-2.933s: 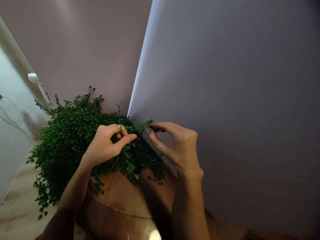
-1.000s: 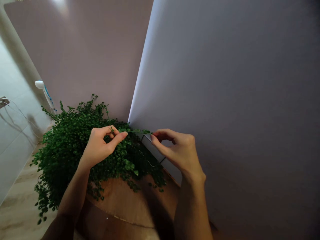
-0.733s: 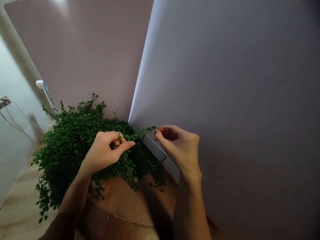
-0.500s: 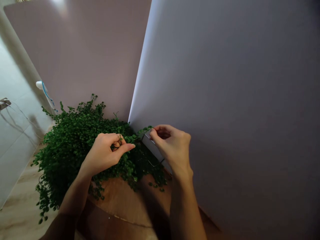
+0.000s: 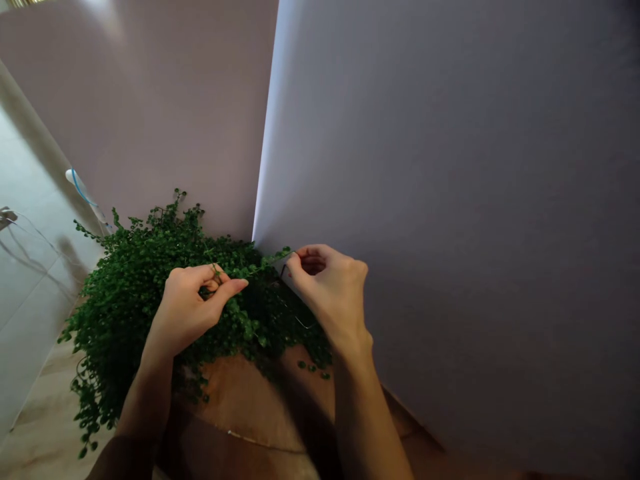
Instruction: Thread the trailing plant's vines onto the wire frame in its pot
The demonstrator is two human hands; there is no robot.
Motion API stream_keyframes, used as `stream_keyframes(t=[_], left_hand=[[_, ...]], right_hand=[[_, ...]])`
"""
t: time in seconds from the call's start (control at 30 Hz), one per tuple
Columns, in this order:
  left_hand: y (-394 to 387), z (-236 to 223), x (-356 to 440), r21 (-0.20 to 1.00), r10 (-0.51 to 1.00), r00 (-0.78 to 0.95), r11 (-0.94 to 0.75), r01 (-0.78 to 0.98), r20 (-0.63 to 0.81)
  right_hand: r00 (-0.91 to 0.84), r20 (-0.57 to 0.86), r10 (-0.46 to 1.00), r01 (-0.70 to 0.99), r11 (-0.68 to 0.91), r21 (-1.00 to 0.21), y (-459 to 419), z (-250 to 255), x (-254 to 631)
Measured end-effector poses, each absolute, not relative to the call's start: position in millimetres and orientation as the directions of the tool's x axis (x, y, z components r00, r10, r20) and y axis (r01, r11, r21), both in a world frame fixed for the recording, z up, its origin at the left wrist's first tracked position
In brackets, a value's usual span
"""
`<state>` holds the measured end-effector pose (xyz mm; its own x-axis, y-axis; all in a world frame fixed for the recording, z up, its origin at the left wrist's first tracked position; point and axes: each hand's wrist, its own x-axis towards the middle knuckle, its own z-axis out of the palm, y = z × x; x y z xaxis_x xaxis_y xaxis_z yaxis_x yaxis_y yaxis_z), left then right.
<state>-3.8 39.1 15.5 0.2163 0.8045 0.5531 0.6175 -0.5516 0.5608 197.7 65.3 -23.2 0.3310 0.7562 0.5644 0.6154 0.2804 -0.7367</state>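
Note:
A bushy trailing plant [image 5: 135, 287] with small round leaves spreads over a wooden stand [image 5: 245, 393]. In front of its foliage, my left hand [image 5: 193, 303] pinches a plant stem between thumb and fingers. My right hand [image 5: 327, 280] is closed on the tip of the same leafy stem [image 5: 265, 262], which stretches between the two hands at a slight upward slant to the right. Just below my right hand, a thin metal wire frame [image 5: 303, 325] shows partly, the rest hidden by the hand and leaves.
A large pale wall or panel [image 5: 475, 200] rises close on the right, meeting a brownish panel [image 5: 150, 100] in a corner behind the plant. At the left are a white handheld device with a blue cord [image 5: 80, 185], a wall socket [image 5: 7, 217] with cables, and a light wooden floor [image 5: 35, 407].
Both hands have shifted a little left in view, partly with the camera. The right hand now covers more of the wire frame. Each keeps its pinch, and the stem stays stretched between them.

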Motion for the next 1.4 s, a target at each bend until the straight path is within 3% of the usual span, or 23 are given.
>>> stream_keyframes(t=[0.2, 0.37, 0.73, 0.83, 0.97, 1.07, 1.27, 1.33, 1.4], left_hand=[[32, 19, -9, 0.452, 0.748, 0.111, -0.505, 0.736, 0.655], [18, 22, -4, 0.378, 0.685, 0.134, -0.543, 0.75, 0.716], [20, 20, -4, 0.313, 0.669, 0.158, -0.526, 0.79, 0.726], [12, 25, -14, 0.373, 0.692, 0.094, -0.493, 0.786, 0.716], [-1, 35, -45, 0.537, 0.609, -0.256, -0.338, 0.773, 0.751], [1, 38, -64, 0.587, 0.591, -0.292, -0.399, 0.705, 0.752], [-3, 31, -64, 0.618, 0.816, -0.026, -0.417, 0.666, 0.578], [-12, 29, -61, 0.607, 0.845, 0.069, -0.435, 0.665, 0.53], [-21, 28, -59, 0.601, 0.853, 0.124, -0.453, 0.658, 0.507]], right_hand=[[0.342, 0.592, 0.73, 0.623, 0.296, -0.724, 65, -23, 187], [0.352, 0.606, 0.713, 0.595, 0.329, -0.733, 66, -26, 183], [0.232, 0.459, 0.858, 0.494, 0.302, -0.815, 87, -40, 176], [0.233, 0.428, 0.873, 0.559, 0.24, -0.794, 98, -46, 185], [0.268, 0.407, 0.873, 0.618, 0.168, -0.768, 95, -48, 210], [0.146, 0.37, 0.917, 0.604, 0.213, -0.768, 86, -49, 221], [0.126, 0.302, 0.945, 0.827, 0.068, -0.558, 73, -68, 221], [-0.015, 0.348, 0.937, 0.777, 0.23, -0.586, 60, -69, 211], [-0.194, 0.423, 0.885, 0.597, 0.449, -0.665, 40, -66, 196]])
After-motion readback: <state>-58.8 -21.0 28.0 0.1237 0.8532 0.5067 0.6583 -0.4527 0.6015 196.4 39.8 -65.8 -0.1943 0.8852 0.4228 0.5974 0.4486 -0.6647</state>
